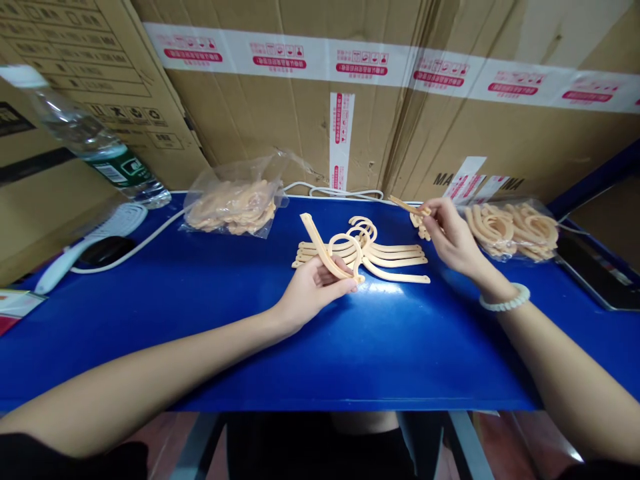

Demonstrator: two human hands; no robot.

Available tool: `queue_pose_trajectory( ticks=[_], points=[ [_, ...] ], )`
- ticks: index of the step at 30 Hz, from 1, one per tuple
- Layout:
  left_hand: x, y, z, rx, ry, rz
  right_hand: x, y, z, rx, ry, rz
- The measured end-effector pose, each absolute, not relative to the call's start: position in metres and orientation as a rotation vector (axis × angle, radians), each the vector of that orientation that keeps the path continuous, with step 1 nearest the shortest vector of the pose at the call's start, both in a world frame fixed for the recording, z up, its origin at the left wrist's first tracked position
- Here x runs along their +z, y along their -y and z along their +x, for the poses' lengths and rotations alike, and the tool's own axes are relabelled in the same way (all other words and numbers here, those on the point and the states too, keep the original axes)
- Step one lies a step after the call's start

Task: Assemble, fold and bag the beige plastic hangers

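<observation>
My left hand is closed on a beige plastic hanger, held tilted just above the blue table. Behind it lies a stack of assembled hangers, hooks pointing away from me. My right hand is pinched on a thin beige plastic strip, lifted over a small heap of similar pieces. On that wrist sits a white bead bracelet.
A clear bag of beige parts lies at the back left, another bag of curved hooks at the right. A water bottle, white brush and cable sit far left. Cardboard boxes wall the back; a dark tray lies far right.
</observation>
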State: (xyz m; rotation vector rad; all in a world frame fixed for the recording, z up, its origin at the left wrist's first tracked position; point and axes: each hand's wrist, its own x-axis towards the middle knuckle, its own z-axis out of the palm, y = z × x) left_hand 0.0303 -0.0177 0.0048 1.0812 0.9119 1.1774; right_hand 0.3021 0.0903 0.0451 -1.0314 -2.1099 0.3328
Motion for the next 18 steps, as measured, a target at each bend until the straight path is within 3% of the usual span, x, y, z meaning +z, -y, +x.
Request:
queue_pose_trajectory(
  ticks=[9,18],
  points=[
    [0.004,0.017,0.031,1.175,-0.897,1.069,0.064,-0.018,0.245,1.5,1.344,-0.846],
    [0.004,0.016,0.03,1.179,-0.912,1.126,0.038,-0.001,0.229,1.803,1.075,-0.938]
  ],
)
